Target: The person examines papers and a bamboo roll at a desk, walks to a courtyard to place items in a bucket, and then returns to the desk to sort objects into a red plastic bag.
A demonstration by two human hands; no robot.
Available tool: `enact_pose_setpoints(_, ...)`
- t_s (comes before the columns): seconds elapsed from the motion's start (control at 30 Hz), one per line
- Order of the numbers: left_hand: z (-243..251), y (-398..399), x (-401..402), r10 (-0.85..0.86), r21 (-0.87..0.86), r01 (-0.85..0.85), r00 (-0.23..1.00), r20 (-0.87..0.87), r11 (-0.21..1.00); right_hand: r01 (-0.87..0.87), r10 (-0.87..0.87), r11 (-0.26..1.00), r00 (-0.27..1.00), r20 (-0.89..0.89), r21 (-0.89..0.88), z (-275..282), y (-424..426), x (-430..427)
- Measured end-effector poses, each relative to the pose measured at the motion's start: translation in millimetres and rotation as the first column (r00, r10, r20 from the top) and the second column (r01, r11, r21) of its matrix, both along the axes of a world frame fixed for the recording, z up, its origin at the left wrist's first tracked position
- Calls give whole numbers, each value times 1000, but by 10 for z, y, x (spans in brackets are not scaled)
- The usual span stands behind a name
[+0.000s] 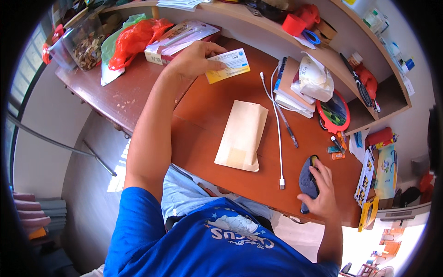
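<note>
My left hand (pixel 199 60) pinches a white, yellow-edged printed medicine box (pixel 230 65) by its left end, above the far part of the wooden desk. At the desk's near right, my right hand (pixel 320 192) is on a grey-blue fabric case (pixel 307 180), with thumb and fingers around its right side. A flat brown paper envelope (pixel 242 135) lies between the hands. To the envelope's right run a white USB cable (pixel 279 149) and a capped pen (pixel 286 124).
Books (pixel 294 90) carry a soft tissue pack (pixel 315 78) at the back, beside a red-rimmed round mirror or frame (pixel 334 110). Several small batteries (pixel 335 149) lie near the right edge. A red plastic bag (pixel 138 39) and a flat box (pixel 157 57) are at the back left. A wooden shelf (pixel 263 26) borders the desk.
</note>
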State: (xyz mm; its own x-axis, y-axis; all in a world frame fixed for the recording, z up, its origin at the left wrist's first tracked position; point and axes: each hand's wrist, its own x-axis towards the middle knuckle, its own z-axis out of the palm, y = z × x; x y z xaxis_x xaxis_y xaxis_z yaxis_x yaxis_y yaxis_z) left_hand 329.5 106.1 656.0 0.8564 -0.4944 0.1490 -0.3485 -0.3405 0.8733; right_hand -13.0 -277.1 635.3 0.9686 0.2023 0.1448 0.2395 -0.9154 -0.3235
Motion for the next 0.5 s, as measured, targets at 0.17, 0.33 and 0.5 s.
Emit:
enact_pose_setpoints(0.17,-196,367,237,169,116,-174,984,59,978,171,-170,985,985,23,-29,-287,-93,-197)
enact_pose_setpoints(0.33,-220,498,269,130,83,-133,991,40,988,267,-269,963,958,100,28,-406,-234,-268)
enact_pose_setpoints(0.5,-257,590,280,85,58,-91,992,93,994,287,-289,957,945,151,39,-409,-215,-256)
